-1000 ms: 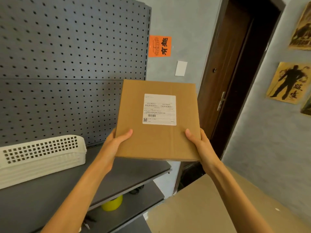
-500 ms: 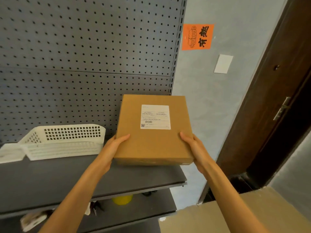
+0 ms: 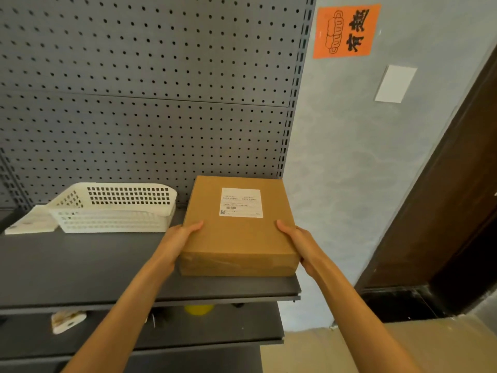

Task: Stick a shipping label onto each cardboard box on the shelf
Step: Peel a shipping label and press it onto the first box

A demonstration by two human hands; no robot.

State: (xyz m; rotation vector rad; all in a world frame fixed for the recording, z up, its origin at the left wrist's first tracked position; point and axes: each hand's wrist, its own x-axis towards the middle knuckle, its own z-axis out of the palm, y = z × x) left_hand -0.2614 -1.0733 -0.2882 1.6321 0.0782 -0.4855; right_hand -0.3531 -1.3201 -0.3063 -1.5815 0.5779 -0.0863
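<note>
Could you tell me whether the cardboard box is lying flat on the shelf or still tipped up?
Flat: the box lies level on the shelf, label facing up.

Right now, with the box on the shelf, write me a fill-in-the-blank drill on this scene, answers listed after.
1. The white rectangular shipping label sits on the ____ face of the flat brown cardboard box.
2. The left hand and right hand hold the box by its two ____.
3. The white perforated plastic basket stands to the ____ of the box on the dark grey metal shelf.

Answers: top; sides; left
</note>
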